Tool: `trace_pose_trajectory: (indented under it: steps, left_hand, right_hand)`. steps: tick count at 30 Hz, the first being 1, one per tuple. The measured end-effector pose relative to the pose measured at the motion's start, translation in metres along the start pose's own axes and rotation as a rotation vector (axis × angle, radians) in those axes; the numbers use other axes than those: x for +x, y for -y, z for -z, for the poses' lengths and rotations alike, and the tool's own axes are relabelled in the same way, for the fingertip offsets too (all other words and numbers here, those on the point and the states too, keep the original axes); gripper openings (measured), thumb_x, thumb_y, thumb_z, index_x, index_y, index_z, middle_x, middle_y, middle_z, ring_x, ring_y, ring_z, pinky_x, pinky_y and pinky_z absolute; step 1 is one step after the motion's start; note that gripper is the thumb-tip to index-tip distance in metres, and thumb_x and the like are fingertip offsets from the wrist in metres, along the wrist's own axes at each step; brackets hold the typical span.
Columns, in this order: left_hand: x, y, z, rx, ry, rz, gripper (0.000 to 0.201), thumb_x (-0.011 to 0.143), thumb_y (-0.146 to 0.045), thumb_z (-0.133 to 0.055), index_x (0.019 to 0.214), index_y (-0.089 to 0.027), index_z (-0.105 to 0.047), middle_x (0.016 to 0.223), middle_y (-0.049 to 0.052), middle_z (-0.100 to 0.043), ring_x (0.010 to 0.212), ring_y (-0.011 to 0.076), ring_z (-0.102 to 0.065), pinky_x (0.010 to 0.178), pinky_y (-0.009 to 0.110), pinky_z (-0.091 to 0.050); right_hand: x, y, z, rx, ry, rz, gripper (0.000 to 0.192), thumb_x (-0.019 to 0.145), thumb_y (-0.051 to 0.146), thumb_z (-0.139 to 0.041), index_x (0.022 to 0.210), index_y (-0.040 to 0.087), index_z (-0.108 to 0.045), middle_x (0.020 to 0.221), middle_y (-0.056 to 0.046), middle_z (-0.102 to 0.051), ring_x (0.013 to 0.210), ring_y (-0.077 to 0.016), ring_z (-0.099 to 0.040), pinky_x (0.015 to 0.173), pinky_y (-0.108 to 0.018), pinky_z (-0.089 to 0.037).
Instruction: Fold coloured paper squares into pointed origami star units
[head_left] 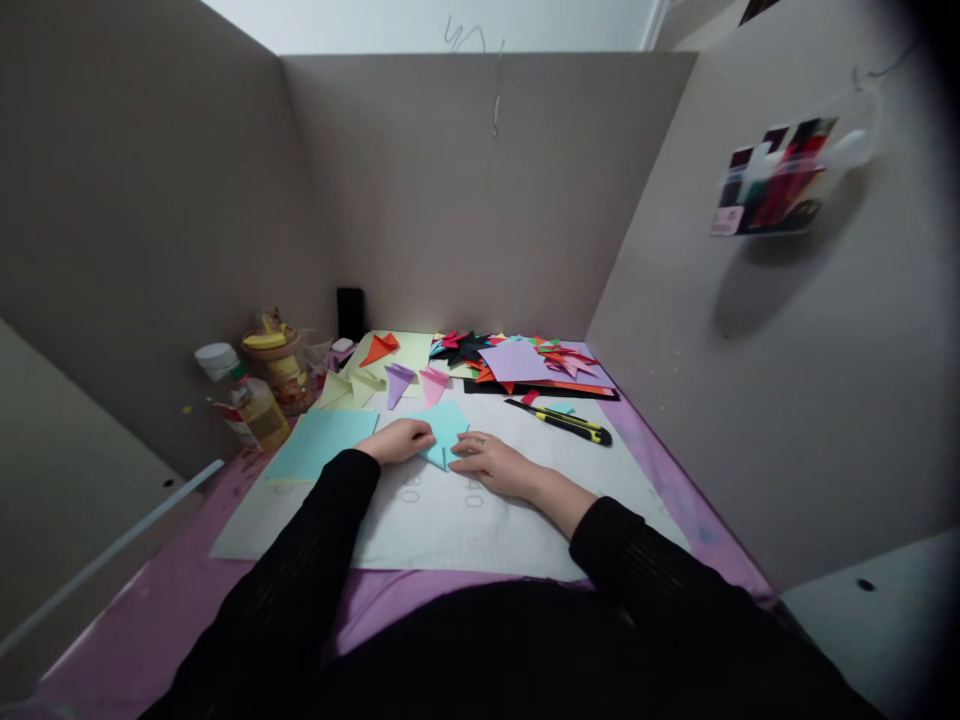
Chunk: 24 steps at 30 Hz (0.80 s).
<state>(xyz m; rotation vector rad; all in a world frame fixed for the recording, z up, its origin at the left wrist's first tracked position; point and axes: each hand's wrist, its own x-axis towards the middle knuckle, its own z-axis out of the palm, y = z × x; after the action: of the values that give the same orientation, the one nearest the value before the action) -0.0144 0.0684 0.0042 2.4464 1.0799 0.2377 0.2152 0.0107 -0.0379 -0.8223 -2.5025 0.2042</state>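
Grey panels (487, 200) close in a pinkish-purple tabletop (157, 620), and a white sheet (540, 530) covers its middle, perhaps to give a smooth bed for paper. On it lies the folded blue paper (448, 418), between the two hands, where both can reach it. The left hand (406, 440) is at its left edge, fingers curled in; whether they pinch or only press, I cannot tell. The right hand (493, 463) is open, fingers spread and fingertips at the paper's right edge, seemingly steadying it while leaving most of it uncovered. Left of the folded blue paper lie flat blue sheets (322, 440), likely kept there for easy reach. Beyond it are a purple folded piece (399, 383) and a pink folded piece (433, 385), probably set there to free the working space. The cutter (566, 421) lies to its right, apart from both hands, perhaps for safety
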Motion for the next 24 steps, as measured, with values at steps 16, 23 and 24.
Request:
trace_pose_trajectory:
  steps: [16, 23, 24]
  left_hand:
    - [0.000, -0.006, -0.013, 0.186, -0.170, 0.172, 0.022, 0.078, -0.030, -0.045, 0.070, -0.019, -0.062, 0.071, 0.003, -0.063, 0.065, 0.0163, -0.053, 0.058, 0.025, -0.032]
    - [0.001, -0.013, -0.014, 0.234, -0.169, 0.242, 0.020, 0.078, -0.026, -0.045, 0.072, -0.019, -0.062, 0.076, 0.004, -0.065, 0.070, 0.0178, -0.057, 0.059, 0.026, -0.034]
    - [0.001, -0.014, -0.015, 0.238, -0.170, 0.243, 0.020, 0.078, -0.026, -0.045, 0.073, -0.019, -0.062, 0.077, 0.005, -0.065, 0.071, 0.0180, -0.057, 0.060, 0.026, -0.034]
  right_hand:
    - [-0.001, -0.002, -0.001, -0.005, 0.028, 0.009, 0.037, 0.083, 0.010, -0.048, 0.113, 0.026, -0.063, 0.115, -0.007, -0.063, 0.102, -0.0180, -0.059, 0.088, -0.034, -0.044]
    - [-0.002, -0.003, -0.001, -0.055, 0.053, 0.024, 0.027, 0.086, 0.018, -0.051, 0.106, 0.028, -0.067, 0.117, -0.007, -0.062, 0.100, -0.0188, -0.061, 0.086, -0.034, -0.045]
    - [-0.002, -0.003, 0.000, -0.058, 0.054, 0.026, 0.027, 0.086, 0.019, -0.051, 0.106, 0.028, -0.067, 0.117, -0.008, -0.062, 0.100, -0.0188, -0.061, 0.086, -0.034, -0.045]
